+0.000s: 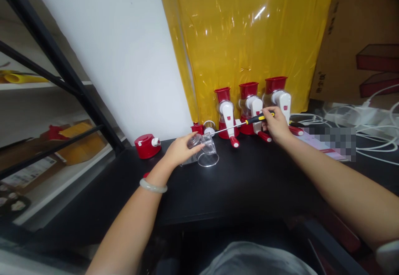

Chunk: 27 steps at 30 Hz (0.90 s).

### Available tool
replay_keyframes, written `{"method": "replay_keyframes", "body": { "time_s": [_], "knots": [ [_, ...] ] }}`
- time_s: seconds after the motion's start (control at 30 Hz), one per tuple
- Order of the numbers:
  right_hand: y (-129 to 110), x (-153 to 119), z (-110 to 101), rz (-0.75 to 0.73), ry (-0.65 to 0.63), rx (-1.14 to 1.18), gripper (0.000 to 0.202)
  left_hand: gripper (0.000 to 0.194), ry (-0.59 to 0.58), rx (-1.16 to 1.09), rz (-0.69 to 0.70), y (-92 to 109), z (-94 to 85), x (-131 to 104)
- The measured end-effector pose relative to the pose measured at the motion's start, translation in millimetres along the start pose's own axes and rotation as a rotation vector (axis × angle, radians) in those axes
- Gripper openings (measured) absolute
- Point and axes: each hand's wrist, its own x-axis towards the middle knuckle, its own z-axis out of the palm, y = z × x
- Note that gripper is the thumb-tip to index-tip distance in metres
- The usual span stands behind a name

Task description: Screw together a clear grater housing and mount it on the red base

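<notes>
With my left hand (182,150) I grip a clear plastic housing (208,152) that lies on its side on the black table (243,187). My right hand (274,125) is closed round the black and yellow handle of a screwdriver (255,119). The screwdriver's long shaft points left, and its tip meets the housing near its upper right side; the exact contact is too small to tell. Just behind the housing are a small red part (196,129) and a metal grater drum (209,126) with a white end.
Red-and-white rotary graters (227,117) stand along the back before yellow plastic sheeting (249,30). A red base (147,146) sits at the left. White cables (374,125), a printed sheet (324,142) and a cardboard box (349,38) are at the right. A black-framed shelf (56,55) is far left.
</notes>
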Motion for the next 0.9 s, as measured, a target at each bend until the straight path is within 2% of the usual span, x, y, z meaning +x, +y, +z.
{"method": "replay_keyframes", "body": {
  "time_s": [0.13, 0.33, 0.47, 0.7, 0.9],
  "knots": [
    [-4.2, -1.2, 0.7, 0.023, 0.013, -0.026, 0.027, 0.072, -0.008, 0.007, -0.006, 0.1, 0.0, 0.2],
    [-6.6, -0.1, 1.4, 0.131, 0.010, 0.084, 0.012, 0.071, 0.001, 0.009, 0.000, -0.8, 0.8, 0.5],
    [-5.4, 0.7, 1.6, 0.174, 0.021, 0.103, 0.016, 0.072, -0.010, 0.019, -0.007, -1.1, 0.6, 0.3],
    [-5.8, 0.8, 1.5, 0.105, 0.016, 0.053, 0.007, 0.072, -0.002, 0.016, -0.003, -2.0, 1.5, 1.3],
    [-2.4, -0.2, 0.1, 0.053, 0.036, -0.003, 0.022, 0.071, 0.003, 0.016, 0.001, 0.2, 0.5, 0.5]
  ]
}}
